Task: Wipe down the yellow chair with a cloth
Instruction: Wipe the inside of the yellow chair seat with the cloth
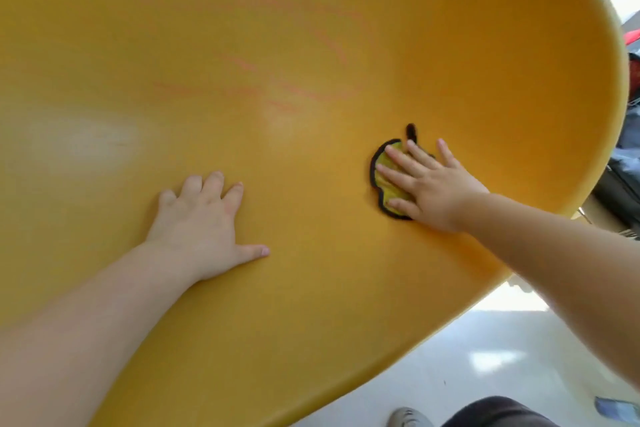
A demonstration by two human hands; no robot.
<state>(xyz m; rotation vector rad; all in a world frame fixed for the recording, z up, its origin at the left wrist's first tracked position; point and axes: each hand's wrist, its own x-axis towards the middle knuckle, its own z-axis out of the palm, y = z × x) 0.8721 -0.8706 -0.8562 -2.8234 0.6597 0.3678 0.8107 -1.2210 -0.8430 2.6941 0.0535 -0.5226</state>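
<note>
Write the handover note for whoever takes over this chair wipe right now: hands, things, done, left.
Left hand: rests flat on the chair, holds nothing.
Right hand: fingers straight, pressing the cloth against the chair, toward its right side.
Done: cannot tell how much has been wiped.
Left: reddish streaks show on the surface above both hands; probably work the cloth over them, then over the rest.
</note>
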